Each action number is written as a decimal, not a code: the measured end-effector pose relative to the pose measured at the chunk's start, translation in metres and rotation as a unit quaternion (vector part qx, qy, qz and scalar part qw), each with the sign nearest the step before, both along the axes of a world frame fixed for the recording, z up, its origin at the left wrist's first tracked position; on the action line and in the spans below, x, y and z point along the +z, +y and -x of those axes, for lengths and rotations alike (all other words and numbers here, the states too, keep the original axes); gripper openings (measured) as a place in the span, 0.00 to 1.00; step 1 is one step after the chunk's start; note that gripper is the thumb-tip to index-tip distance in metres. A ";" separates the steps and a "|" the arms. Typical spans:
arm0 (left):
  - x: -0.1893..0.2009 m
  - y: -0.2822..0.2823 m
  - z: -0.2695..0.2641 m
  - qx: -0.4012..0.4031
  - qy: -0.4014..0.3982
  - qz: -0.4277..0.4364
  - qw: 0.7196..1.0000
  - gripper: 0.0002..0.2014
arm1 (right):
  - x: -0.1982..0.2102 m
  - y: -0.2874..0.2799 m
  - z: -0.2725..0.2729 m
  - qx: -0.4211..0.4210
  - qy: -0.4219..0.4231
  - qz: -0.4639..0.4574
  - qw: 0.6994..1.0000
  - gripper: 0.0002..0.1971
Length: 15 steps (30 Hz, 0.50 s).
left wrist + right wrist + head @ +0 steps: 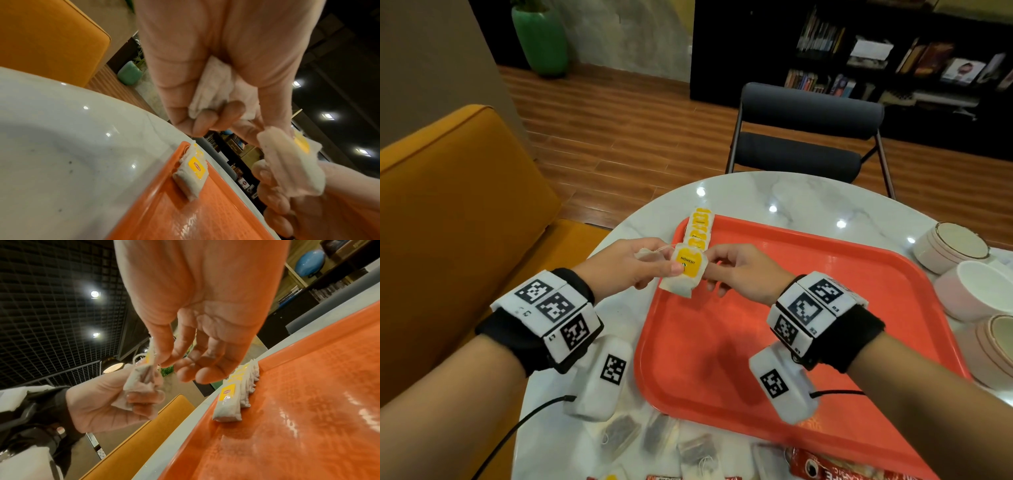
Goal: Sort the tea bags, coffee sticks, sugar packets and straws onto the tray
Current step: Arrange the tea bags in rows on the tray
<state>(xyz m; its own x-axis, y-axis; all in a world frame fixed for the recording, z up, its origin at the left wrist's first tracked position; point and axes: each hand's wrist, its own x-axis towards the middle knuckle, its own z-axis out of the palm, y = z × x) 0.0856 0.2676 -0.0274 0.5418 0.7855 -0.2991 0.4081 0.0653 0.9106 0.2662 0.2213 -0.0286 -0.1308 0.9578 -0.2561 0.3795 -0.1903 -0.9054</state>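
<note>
Tea bag (pixel 683 272) pinched between both hands: left (pixel 625 262) (clutching second bag), right (pixel 739 274) at edge.

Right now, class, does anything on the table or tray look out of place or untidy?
The row of tea bags on the tray lies neat. More tea bags and a red coffee stick lie loose on the table, unsorted.

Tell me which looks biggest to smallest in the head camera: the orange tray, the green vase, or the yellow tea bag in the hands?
1. Orange tray
2. Green vase, though it stands far away
3. Yellow tea bag
</note>
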 end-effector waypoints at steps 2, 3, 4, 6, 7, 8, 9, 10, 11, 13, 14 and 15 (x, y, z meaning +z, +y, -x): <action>-0.002 0.000 -0.001 0.009 -0.021 0.013 1.000 0.06 | -0.001 0.001 0.003 0.012 0.006 0.007 1.000 0.11; -0.003 0.001 -0.002 0.016 -0.031 0.018 0.999 0.07 | -0.001 0.001 0.004 0.017 0.008 0.009 1.000 0.12; -0.005 0.001 -0.002 0.023 -0.038 0.022 0.999 0.09 | -0.001 0.002 0.006 0.020 0.009 0.010 1.000 0.11; -0.008 0.002 -0.004 0.037 -0.056 0.031 0.997 0.10 | -0.002 0.003 0.006 0.017 0.012 0.014 1.000 0.11; -0.008 0.002 -0.005 0.044 -0.068 0.036 0.996 0.10 | -0.003 0.003 0.007 0.014 0.015 0.016 1.000 0.11; -0.009 0.003 -0.005 0.051 -0.079 0.039 0.995 0.10 | -0.003 0.003 0.007 0.009 0.021 0.017 1.000 0.10; -0.010 0.003 -0.006 0.059 -0.088 0.040 0.994 0.12 | -0.004 0.003 0.007 0.004 0.028 0.020 0.999 0.09; -0.011 0.004 -0.007 0.068 -0.093 0.039 0.993 0.13 | -0.005 0.003 0.007 0.000 0.037 0.024 0.999 0.07; -0.012 0.004 -0.006 0.078 -0.096 0.036 0.992 0.14 | -0.006 0.002 0.007 -0.006 0.048 0.029 0.998 0.05; -0.015 0.005 -0.005 0.093 -0.091 0.030 0.991 0.15 | -0.009 0.001 0.005 -0.023 0.071 0.043 0.996 0.06; -0.017 0.006 -0.004 0.096 -0.082 0.028 0.992 0.15 | -0.010 0.001 0.004 -0.037 0.083 0.052 0.994 0.06; -0.020 0.006 -0.003 0.095 -0.070 0.025 0.993 0.15 | -0.010 0.001 0.003 -0.052 0.096 0.061 0.992 0.04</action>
